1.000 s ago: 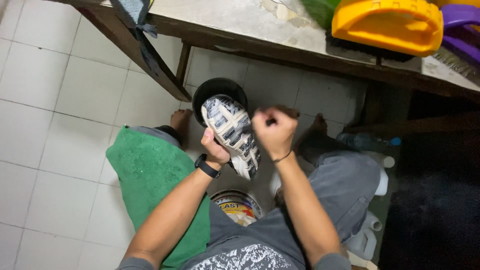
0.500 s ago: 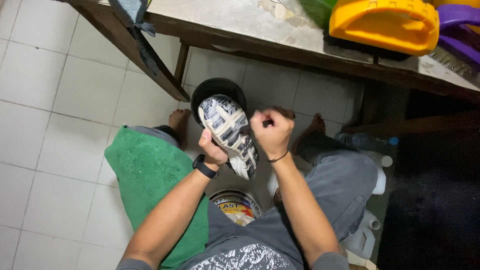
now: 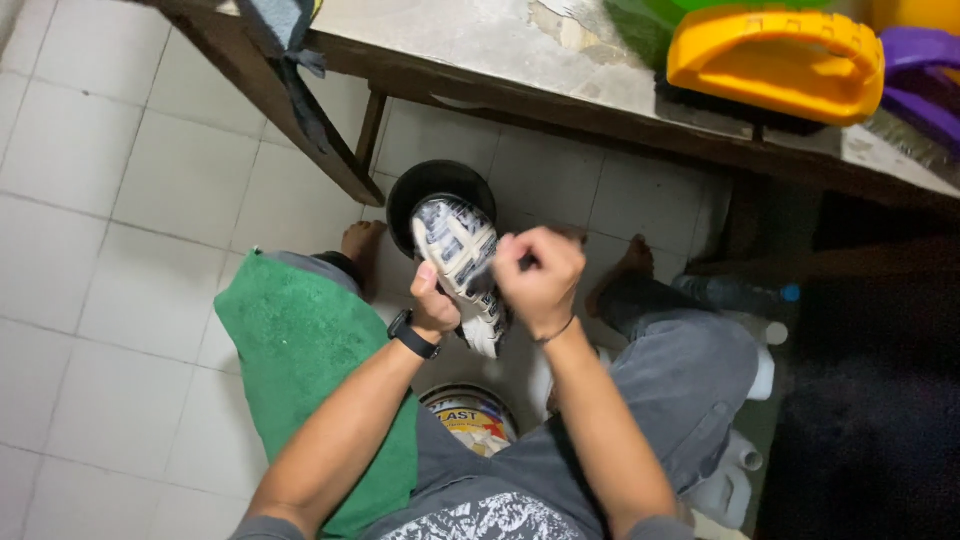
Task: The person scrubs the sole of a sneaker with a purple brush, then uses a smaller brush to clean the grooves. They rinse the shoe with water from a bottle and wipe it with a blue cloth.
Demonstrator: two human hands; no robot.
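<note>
A white and dark blue sneaker (image 3: 457, 250) is held sole-side up over a black bucket (image 3: 438, 186) on the tiled floor. My left hand (image 3: 432, 303), with a black watch on the wrist, grips the shoe's side from below. My right hand (image 3: 540, 280) is closed in a fist over the shoe's right side, holding something dark that I cannot make out, pressed against the shoe. A green towel (image 3: 305, 360) lies over my left knee.
A worn wooden table (image 3: 480, 60) stands ahead with a yellow plastic object (image 3: 775, 60) and a purple one (image 3: 920, 75) on it. A round tin (image 3: 470, 420) sits between my legs. White plastic jugs (image 3: 740, 470) and a clear bottle (image 3: 735, 293) are at my right.
The shoe and both hands have stayed over the bucket, with my right fist shifting slightly against the shoe. The view tilted a little.
</note>
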